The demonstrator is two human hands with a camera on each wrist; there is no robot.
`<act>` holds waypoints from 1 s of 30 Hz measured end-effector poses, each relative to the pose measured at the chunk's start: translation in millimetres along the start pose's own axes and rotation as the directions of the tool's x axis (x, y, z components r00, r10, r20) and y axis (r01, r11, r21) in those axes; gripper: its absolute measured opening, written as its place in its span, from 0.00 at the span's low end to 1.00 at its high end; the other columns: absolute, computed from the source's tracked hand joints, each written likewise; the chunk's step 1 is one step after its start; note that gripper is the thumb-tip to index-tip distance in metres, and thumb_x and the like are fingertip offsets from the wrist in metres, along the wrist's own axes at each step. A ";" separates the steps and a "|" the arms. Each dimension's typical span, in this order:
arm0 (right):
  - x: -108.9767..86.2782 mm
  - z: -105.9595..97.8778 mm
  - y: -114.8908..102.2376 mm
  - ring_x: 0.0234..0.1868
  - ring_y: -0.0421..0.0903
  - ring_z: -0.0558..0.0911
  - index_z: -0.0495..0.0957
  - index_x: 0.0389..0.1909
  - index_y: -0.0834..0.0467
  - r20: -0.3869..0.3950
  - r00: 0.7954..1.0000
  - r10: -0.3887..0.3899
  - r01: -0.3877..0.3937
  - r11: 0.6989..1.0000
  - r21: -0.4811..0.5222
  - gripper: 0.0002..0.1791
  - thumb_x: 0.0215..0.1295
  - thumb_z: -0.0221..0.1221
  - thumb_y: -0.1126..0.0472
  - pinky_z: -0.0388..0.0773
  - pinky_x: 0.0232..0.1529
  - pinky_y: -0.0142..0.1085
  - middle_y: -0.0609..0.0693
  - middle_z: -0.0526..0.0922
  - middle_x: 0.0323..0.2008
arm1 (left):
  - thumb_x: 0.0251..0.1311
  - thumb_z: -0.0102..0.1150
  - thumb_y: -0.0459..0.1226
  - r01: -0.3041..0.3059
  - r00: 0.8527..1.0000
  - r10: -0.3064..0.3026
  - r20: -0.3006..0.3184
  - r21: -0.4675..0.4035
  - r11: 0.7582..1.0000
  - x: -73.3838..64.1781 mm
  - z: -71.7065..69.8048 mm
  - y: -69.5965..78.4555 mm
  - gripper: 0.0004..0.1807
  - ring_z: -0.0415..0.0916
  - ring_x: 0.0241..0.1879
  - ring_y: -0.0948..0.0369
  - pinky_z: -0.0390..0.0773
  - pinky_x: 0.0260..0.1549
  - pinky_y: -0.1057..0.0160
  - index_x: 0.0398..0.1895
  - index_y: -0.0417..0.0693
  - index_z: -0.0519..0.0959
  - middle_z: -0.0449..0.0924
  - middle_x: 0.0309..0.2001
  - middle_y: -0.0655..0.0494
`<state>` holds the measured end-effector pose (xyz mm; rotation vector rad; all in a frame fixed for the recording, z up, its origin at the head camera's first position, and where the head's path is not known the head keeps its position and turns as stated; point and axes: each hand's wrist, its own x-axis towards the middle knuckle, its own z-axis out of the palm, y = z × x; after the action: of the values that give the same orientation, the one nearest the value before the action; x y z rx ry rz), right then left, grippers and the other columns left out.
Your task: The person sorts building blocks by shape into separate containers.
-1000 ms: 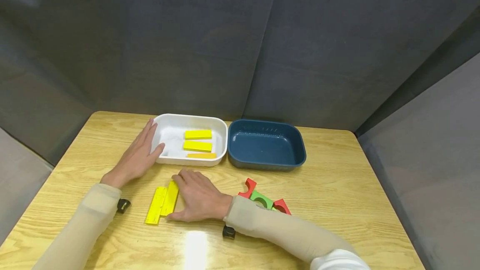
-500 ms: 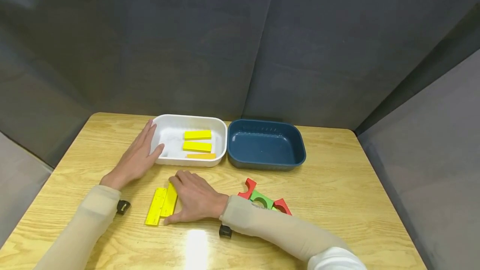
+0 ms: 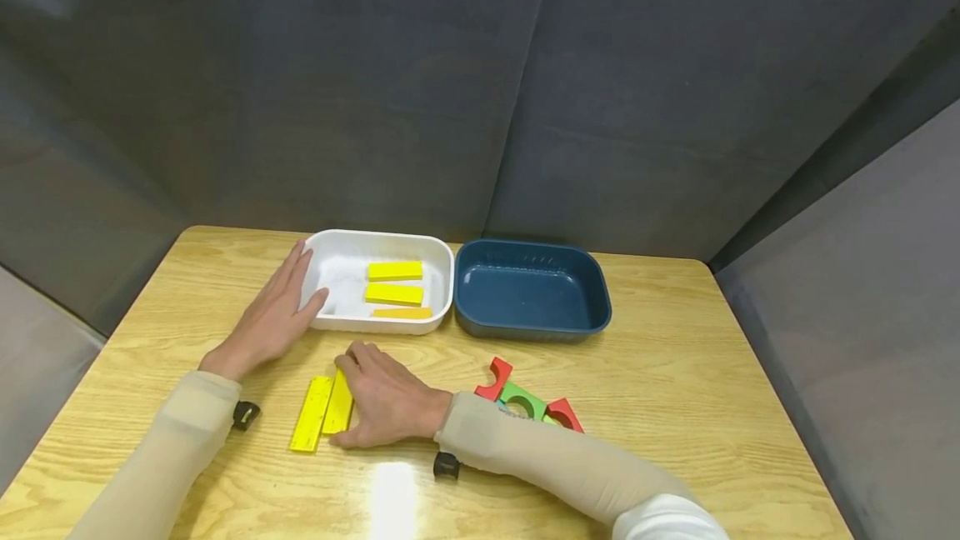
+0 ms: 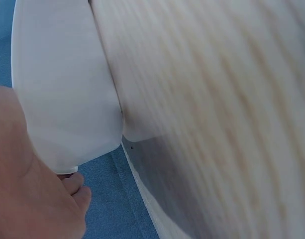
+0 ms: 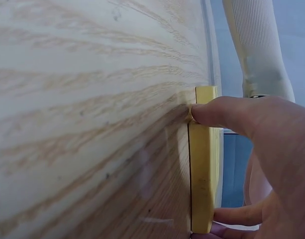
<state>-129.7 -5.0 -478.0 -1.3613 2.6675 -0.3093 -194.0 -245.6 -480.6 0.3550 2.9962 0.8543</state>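
At the left end of the white bin [image 3: 378, 324], my left hand [image 3: 266, 311] rests with straight fingers along the rim, its thumb spread over the front side. The left wrist view shows this hand [image 4: 35, 199] against the bin's outer wall [image 4: 67, 89]. My right hand [image 3: 393, 397] grips a yellow rectangular block [image 3: 339, 407] flat on the table, thumb at its near end and fingers at its far end. Up close, the right thumb [image 5: 222, 112] presses the block's side [image 5: 201, 169]. A second yellow block [image 3: 311, 415] lies just left of it.
Inside the white bin lie two yellow blocks [image 3: 394, 271] and an orange-yellow one [image 3: 402, 313]. A dark blue bin [image 3: 532, 334] stands right beside it. Red arch blocks [image 3: 498, 377] and a green arch block [image 3: 521, 397] lie partly under the right forearm. Grey curtains surround the table [image 3: 675, 373].
My right hand has shifted slightly left, and its thumb sits closer against the yellow block's near end. The left hand stays at the white bin.
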 end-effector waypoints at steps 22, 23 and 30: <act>-7.7 -7.4 3.6 0.48 0.38 0.69 0.70 0.72 0.61 0.028 1.000 0.005 -0.006 1.000 0.028 0.56 0.52 0.78 0.31 0.68 0.45 0.21 0.47 0.69 0.53 | 0.83 0.41 0.57 0.011 1.000 -0.011 -0.005 0.007 1.000 0.1 0.4 -2.1 0.46 0.36 0.86 0.39 0.48 0.79 0.31 0.89 0.45 0.36 0.22 0.88 0.54; -8.6 -7.7 3.8 0.48 0.38 0.69 0.70 0.72 0.61 0.028 1.000 0.005 -0.006 1.000 0.030 0.56 0.52 0.78 0.31 0.68 0.44 0.21 0.47 0.69 0.53 | 0.83 0.42 0.57 0.011 1.000 -0.011 -0.006 0.007 1.000 0.1 0.5 -2.2 0.46 0.36 0.86 0.39 0.48 0.79 0.31 0.89 0.45 0.36 0.22 0.88 0.54; -18.9 -13.7 7.6 0.48 0.39 0.70 0.70 0.74 0.62 0.037 0.999 0.025 -0.027 0.998 0.065 0.57 0.53 0.76 0.30 0.70 0.45 0.22 0.47 0.71 0.55 | 0.83 0.41 0.58 -0.003 1.000 0.002 -0.007 -0.004 1.000 0.3 0.6 -2.1 0.46 0.35 0.86 0.40 0.47 0.80 0.32 0.89 0.43 0.37 0.23 0.88 0.53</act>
<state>-127.5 16.4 -466.1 -1.2999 2.6192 -0.3620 -194.7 -247.0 -482.2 0.3566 3.0004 0.8632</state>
